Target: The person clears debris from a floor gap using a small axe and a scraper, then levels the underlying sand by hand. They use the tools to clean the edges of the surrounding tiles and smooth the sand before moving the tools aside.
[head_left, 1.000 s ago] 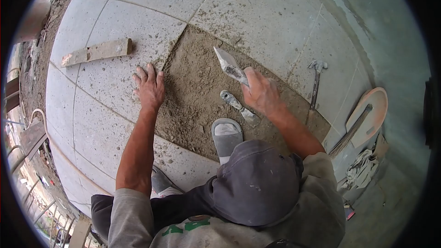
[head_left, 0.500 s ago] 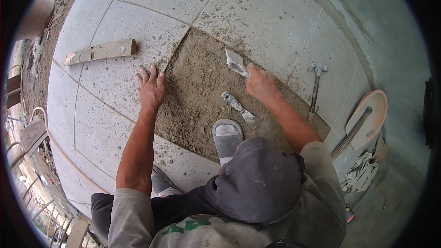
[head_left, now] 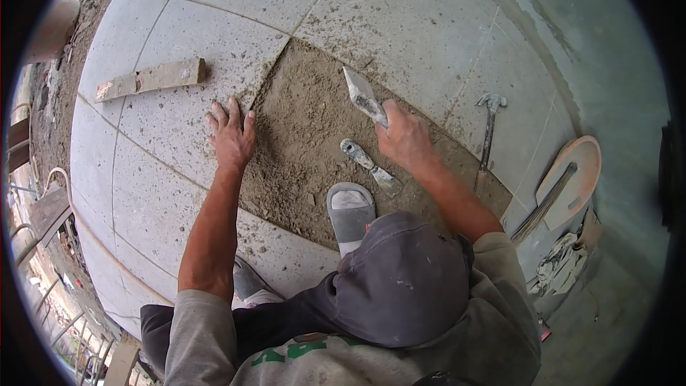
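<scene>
My left hand [head_left: 233,136] lies with fingers spread on a grey floor tile [head_left: 171,139], beside the edge of a sunken patch of loose sandy mortar [head_left: 300,111]. My right hand [head_left: 404,136] is closed round the handle of a trowel [head_left: 363,94]. The trowel's pale, mortar-smeared blade points up and left over the far right edge of the patch. A putty knife [head_left: 370,166] rests on the mortar between my right hand and a foot in a grey slide sandal [head_left: 350,211].
A wooden block [head_left: 151,80] lies on the tiles at left. On the right are a hammer [head_left: 490,132], a brush-like bundle of bristles [head_left: 547,207], an orange-rimmed plastic piece [head_left: 587,161] and crumpled material [head_left: 561,264]. A hose [head_left: 93,232] runs along the left edge.
My right hand and the trowel have shifted slightly left, and the blade has turned to point more upward. My left hand stays flat on the tile. The whole view has moved a little.
</scene>
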Tool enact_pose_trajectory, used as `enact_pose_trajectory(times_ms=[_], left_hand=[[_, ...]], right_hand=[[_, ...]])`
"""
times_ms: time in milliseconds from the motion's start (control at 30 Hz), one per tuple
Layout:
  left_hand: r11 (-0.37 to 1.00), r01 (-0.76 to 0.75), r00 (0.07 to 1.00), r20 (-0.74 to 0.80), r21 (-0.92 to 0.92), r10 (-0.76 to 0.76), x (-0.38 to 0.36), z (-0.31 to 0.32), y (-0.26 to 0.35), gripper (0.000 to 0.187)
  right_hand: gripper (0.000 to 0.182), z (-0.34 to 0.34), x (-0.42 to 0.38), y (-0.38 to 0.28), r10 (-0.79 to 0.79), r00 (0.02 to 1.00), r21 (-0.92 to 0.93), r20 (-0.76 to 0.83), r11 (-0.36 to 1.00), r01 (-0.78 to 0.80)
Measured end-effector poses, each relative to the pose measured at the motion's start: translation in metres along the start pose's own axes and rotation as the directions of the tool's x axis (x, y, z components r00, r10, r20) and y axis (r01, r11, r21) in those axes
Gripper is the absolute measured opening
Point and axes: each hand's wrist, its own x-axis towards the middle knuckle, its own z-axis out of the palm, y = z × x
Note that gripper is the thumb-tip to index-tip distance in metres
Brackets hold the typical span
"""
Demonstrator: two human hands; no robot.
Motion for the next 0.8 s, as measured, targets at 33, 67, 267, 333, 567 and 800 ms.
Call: enact_pose_trajectory(times_ms=[33, 67, 267, 333, 567, 800], left_hand=[[1.0, 0.006, 1.0, 0.001, -0.005, -0.006, 0.002, 0.001, 0.0, 0.064], [1.0, -0.014, 1.0, 0.011, -0.027, 0.014, -0.003, 0.0, -0.004, 0.064], [0.999, -0.028, 1.0, -0.011, -0.018, 0.027, 0.001, -0.001, -0.004, 0.065], [1.0, -0.02, 1.0, 0.002, -0.004, 0.02, 0.0, -0.003, 0.0, 0.064], [0.996, -0.092, 0.996, -0.01, 0.005, 0.092, 0.012, 0.011, -0.024, 0.064], [0.989, -0.149, 0.987, -0.064, -0.022, 0.147, 0.008, 0.005, -0.022, 0.051]], right_hand=[[0.03, 0.0, -0.003, 0.001, -0.004, 1.0, -0.005, 0.005, 1.0, 0.004], [0.028, 0.004, -0.013, 0.001, -0.071, 0.996, 0.045, -0.058, 0.996, 0.074], [0.027, 0.008, 0.006, 0.015, 0.104, 0.993, -0.052, 0.059, 0.993, -0.101], [0.028, -0.006, -0.01, -0.009, 0.018, 1.0, 0.042, 0.017, 0.999, -0.018], [0.026, 0.016, 0.015, 0.02, 0.172, 0.983, -0.092, 0.06, 0.982, -0.166], [0.026, 0.013, 0.003, 0.009, -0.016, 0.991, -0.061, 0.13, 0.998, 0.024]])
